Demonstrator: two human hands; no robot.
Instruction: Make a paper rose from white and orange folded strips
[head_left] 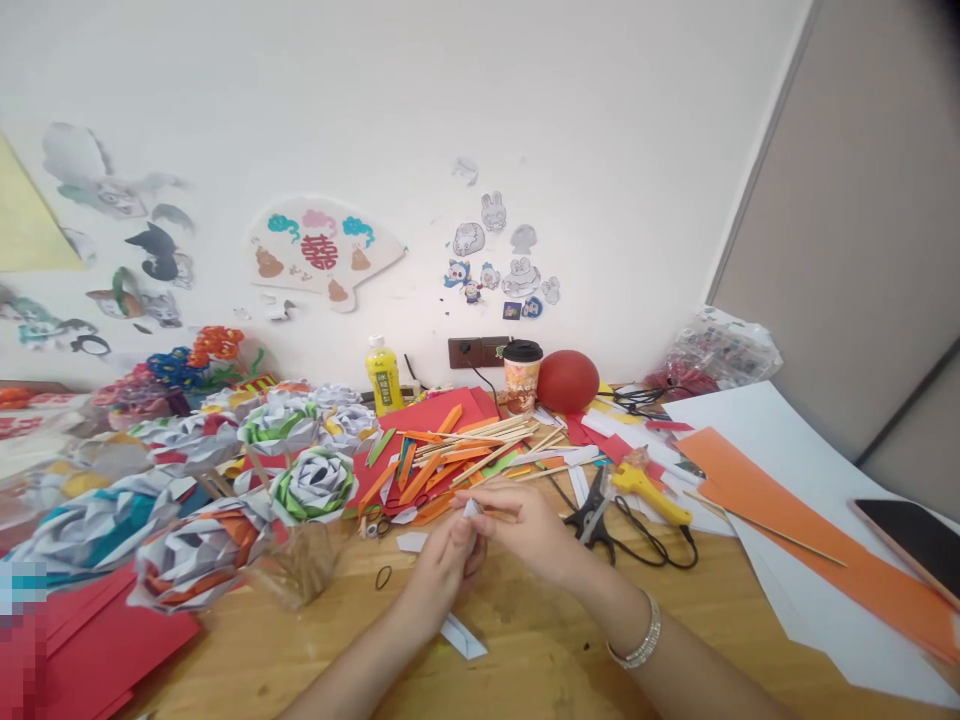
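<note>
Between my two hands, over the wooden table, is a small piece of folded white paper (471,509). My left hand (448,556) is closed around its lower part, fingers curled. From the right, my right hand (517,520) pinches the paper near its pointed top, thumb and fingertips close together. Most of the paper is hidden by the fingers. Beneath my left wrist lies a folded white paper strip (463,637). Another white paper piece (412,541) sits just behind my left hand, and a black elastic loop (383,577) rests to its left.
Folded paper flowers (313,484) crowd the left side, beside red paper sheets (112,640). Behind my hands are wooden sticks (487,438) and orange strips. Scissors (592,515) and a yellow glue gun (651,492) with a cord lie right. A drink cup (522,378) and bottle (384,378) stand behind.
</note>
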